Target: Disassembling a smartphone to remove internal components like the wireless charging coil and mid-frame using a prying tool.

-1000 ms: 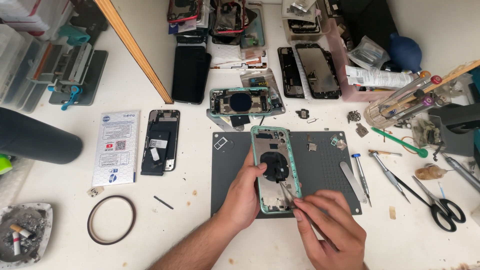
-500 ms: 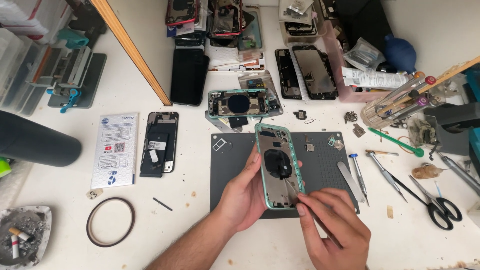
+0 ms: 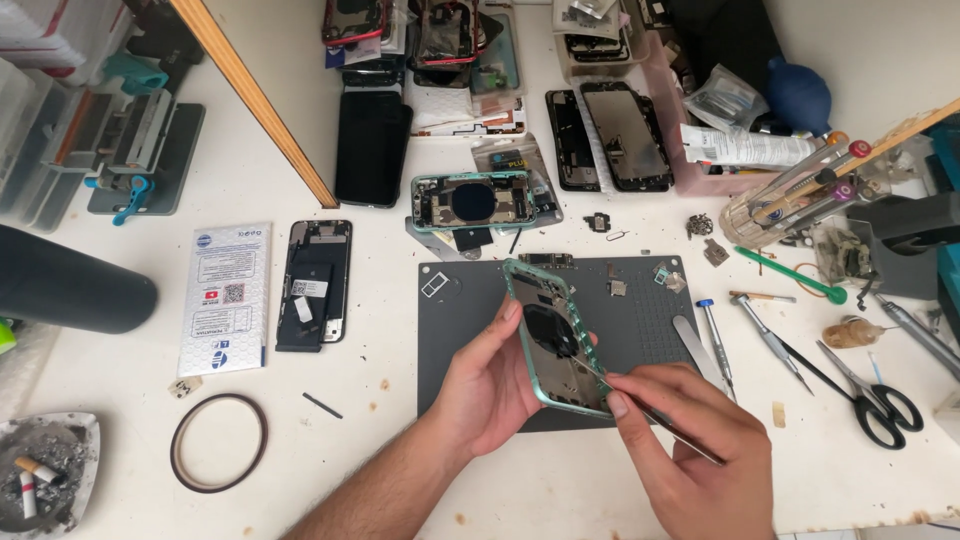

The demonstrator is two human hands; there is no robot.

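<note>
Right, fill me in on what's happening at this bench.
A person is working on a green phone housing, opened so its insides show. The left hand holds it tilted up above a grey work mat. The right hand pinches a thin metal tool with its tip at the housing's lower right edge. Around the mat lie a second opened green housing, other phone parts, screwdrivers, scissors and a roll of tape.
</note>
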